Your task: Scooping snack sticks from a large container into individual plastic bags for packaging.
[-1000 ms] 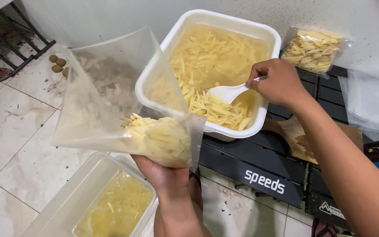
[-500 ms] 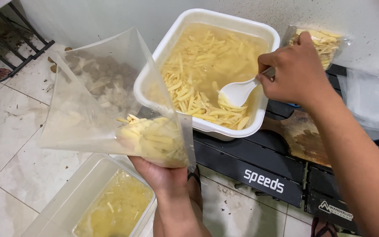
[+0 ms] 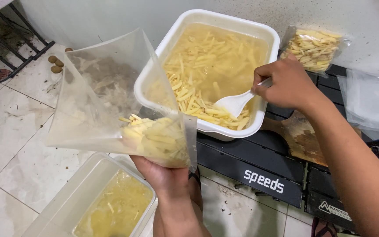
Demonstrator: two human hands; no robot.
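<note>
Bagging away: our left hand [image 3: 161,173] cups the part-filled bag [image 3: 110,105], right hand [image 3: 286,83] fingers pinching the spoon [image 3: 237,103]; tub [image 3: 216,70] looks plenty full.

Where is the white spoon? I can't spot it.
In the head view, the right hand holds the white spoon inside the white tub, its bowl resting among the potato strips.

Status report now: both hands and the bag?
Left hand holds bag, part filled. Right hand holds spoon in tub. Nothing between.
</note>
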